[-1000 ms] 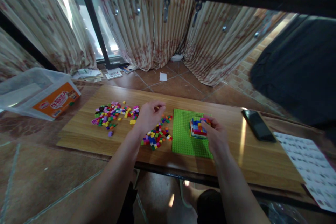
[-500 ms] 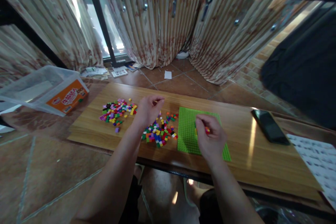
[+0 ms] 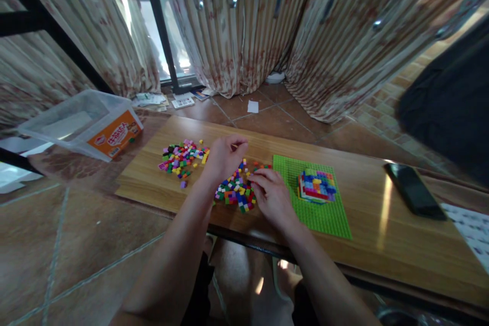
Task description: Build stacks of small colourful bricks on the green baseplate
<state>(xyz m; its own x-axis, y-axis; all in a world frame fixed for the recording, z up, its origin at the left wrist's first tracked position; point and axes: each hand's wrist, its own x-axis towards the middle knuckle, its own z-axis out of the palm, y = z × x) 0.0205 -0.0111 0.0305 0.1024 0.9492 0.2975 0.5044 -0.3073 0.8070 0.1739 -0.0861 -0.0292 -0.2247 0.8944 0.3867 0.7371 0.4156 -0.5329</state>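
Observation:
A green baseplate (image 3: 324, 216) lies on the wooden table (image 3: 367, 244) and carries a stacked block of mixed-colour bricks (image 3: 317, 186). Left of the plate is a pile of small loose bricks (image 3: 235, 194), and a second pile (image 3: 181, 155) lies further left. My right hand (image 3: 269, 194) rests at the near pile's right edge, fingers curled down onto the bricks; what they pinch is hidden. My left hand (image 3: 225, 155) hovers between the two piles with its fingers curled in a loose fist.
A clear plastic tub with an orange label (image 3: 82, 130) stands at the far left. A black phone (image 3: 414, 191) lies on the table's right side, with a printed sheet (image 3: 471, 226) beyond it. Curtains and a tiled floor lie behind.
My right hand has left the brick block on the baseplate and moved left to the near pile. The block is now uncovered. My left hand has stayed about where it was.

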